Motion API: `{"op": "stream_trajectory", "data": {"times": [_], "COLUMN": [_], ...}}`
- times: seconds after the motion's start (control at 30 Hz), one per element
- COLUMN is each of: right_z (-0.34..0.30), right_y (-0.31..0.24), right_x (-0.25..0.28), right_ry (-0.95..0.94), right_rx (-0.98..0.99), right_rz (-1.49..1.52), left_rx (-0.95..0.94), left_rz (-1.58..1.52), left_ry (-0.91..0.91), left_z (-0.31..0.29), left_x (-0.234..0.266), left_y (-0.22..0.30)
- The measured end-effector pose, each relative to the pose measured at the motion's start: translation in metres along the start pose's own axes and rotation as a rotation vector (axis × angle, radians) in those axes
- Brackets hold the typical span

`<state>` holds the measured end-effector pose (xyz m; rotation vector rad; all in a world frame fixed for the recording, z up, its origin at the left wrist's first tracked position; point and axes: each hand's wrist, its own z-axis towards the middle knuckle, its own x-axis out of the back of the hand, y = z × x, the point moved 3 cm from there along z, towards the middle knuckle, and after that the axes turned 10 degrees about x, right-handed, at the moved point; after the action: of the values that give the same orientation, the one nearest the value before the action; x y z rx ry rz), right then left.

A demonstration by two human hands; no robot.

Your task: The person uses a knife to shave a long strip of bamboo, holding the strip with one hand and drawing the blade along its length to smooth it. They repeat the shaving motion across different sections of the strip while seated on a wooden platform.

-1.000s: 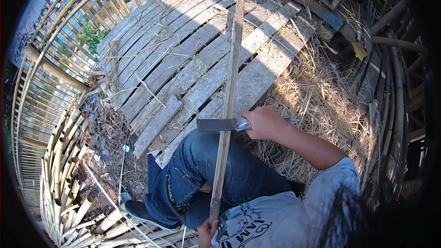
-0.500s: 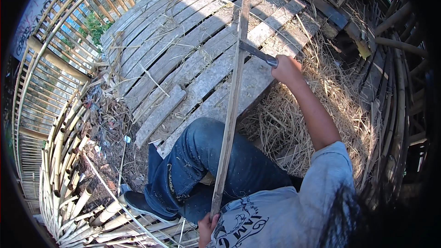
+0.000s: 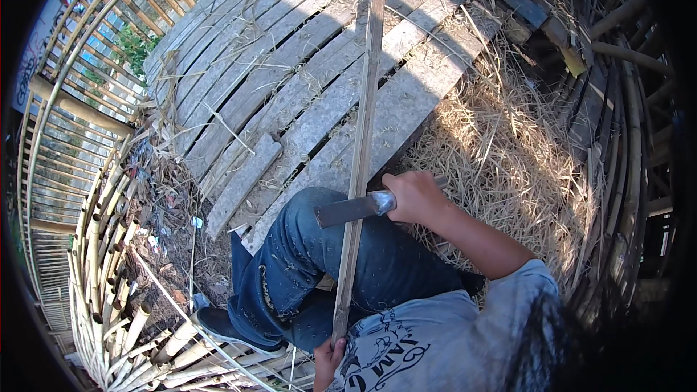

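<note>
My left hand [image 3: 330,354], low in the picture by my shirt, is closed round the near end of a long narrow wooden slat [image 3: 363,123]. The slat runs up past my bent knee and over the plank platform to the upper edge. My right hand [image 3: 417,197] grips a broad-bladed knife [image 3: 347,212] by its handle, whose end sticks out behind the fist. Its blade crosses over the slat above my thigh, pointing left. From this view I cannot tell whether the edge bites into the slat.
Grey planks [image 3: 312,116] with gaps form a platform ahead. Loose straw [image 3: 501,152] covers the ground on the right. Bamboo poles [image 3: 102,261] are stacked at the left, beside a bamboo fence [image 3: 80,123]. A short loose board [image 3: 243,185] lies near my knee.
My right hand has drawn the knife down along the slat toward me, from above the platform to over my thigh. My left hand keeps its hold at the near end.
</note>
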<state>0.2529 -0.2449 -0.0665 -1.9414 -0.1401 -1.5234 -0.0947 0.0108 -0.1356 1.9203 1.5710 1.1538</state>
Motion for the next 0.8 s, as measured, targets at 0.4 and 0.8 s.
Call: {"op": "stream_trajectory", "data": {"times": [0.4, 0.8], "right_z": [0.013, 0.000], "right_y": [0.034, 0.016], "right_x": [0.035, -0.017], "right_ry": [0.213, 0.091], "right_rx": [-0.191, 0.025], "right_rz": [0.096, 0.049], "left_rx": [0.007, 0.056], "left_rz": [-0.036, 0.111], "left_ry": [0.038, 0.043], "left_z": [-0.003, -0.002], "left_x": [-0.004, -0.004], "left_y": [0.002, -0.001]}}
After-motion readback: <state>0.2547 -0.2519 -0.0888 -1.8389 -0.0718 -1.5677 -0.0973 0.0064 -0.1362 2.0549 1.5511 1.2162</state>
